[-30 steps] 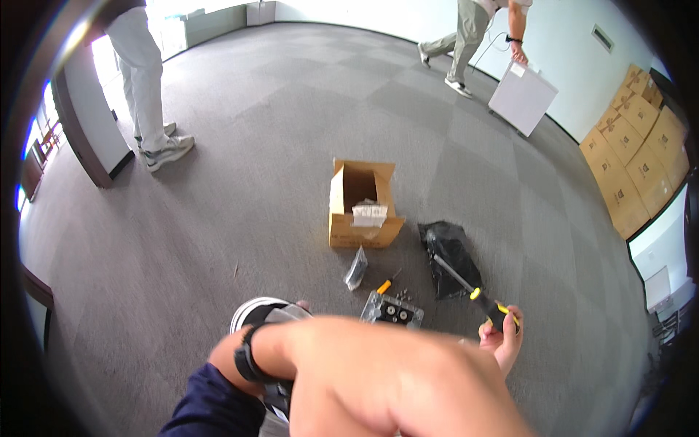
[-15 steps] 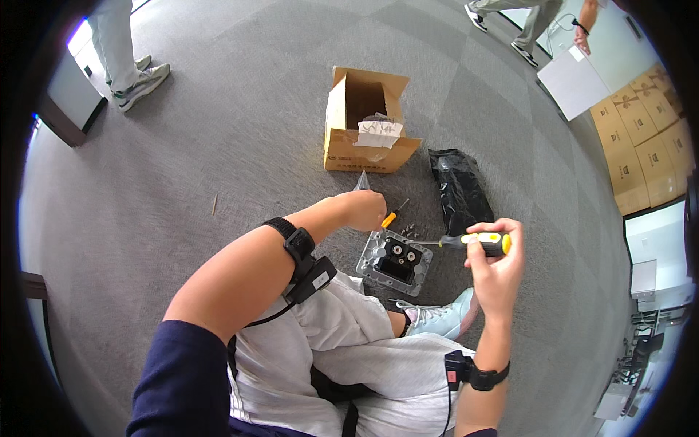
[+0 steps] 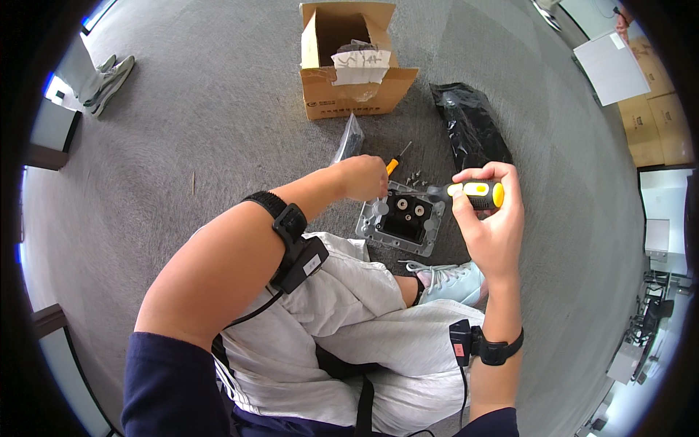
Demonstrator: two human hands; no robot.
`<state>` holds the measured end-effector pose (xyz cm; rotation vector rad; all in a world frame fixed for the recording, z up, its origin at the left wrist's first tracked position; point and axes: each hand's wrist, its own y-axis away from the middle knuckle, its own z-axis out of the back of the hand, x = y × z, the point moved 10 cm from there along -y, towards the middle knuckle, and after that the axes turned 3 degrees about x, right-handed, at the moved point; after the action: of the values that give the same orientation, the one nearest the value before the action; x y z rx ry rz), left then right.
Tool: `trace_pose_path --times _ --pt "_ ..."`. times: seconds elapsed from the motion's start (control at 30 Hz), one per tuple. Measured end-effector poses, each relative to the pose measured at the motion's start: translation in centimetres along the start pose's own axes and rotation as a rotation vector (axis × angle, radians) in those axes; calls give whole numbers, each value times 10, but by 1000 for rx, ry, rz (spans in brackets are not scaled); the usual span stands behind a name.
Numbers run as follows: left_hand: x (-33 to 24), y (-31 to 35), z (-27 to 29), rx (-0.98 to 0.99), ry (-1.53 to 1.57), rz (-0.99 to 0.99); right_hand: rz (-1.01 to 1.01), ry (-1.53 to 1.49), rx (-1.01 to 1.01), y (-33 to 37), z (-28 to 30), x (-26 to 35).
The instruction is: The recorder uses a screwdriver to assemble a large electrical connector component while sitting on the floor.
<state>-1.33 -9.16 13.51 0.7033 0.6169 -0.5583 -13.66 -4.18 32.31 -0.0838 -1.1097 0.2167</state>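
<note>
My right hand [image 3: 494, 218] grips a screwdriver [image 3: 477, 194] by its yellow-and-black handle. Its thin shaft points left across the far edge of a grey metal housing [image 3: 371, 227] on the floor. The housing has a black inside with several round silvery fittings. At its far left corner is my left hand [image 3: 364, 178], fingers pinched together near the shaft's tip; whatever lies between them is hidden. A smaller orange-handled screwdriver [image 3: 393, 166] lies just beyond the housing, and several small screws [image 3: 415, 179] lie beside it.
An open cardboard box [image 3: 357, 91] stands farther off, with a clear plastic bag [image 3: 349, 140] before it. A black plastic-wrapped package [image 3: 470, 127] lies right of that. My shoe [image 3: 451, 282] is close to the housing. A person's shoes [image 3: 113, 84] show far left; stacked cartons [image 3: 659, 124] stand far right.
The whole view has shifted, so the floor things sit higher in it. My right hand has brought the screwdriver left, its tip now close to my left fingers.
</note>
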Motion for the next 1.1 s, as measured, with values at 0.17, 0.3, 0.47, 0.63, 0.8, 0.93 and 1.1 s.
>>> trace_pose_path --times 0.17,0.3,0.47,0.63,0.8,0.93,1.1 --pt "0 4 5 -48 5 8 -8 61 9 -1 -4 0" --pt "2 5 6 -71 11 70 -91 35 46 -1 -7 -6" --pt "-6 4 6 -89 -54 13 -50 67 23 -1 -3 -6" --pt "0 6 5 -55 -17 80 -40 84 16 -2 -7 -6" --pt "-2 4 4 -64 -21 65 -27 84 20 -1 -6 -5" --pt "-2 0 6 -89 -44 53 -18 79 17 -3 -5 -7" --pt "9 -2 3 -88 49 99 7 136 69 -5 -8 0"
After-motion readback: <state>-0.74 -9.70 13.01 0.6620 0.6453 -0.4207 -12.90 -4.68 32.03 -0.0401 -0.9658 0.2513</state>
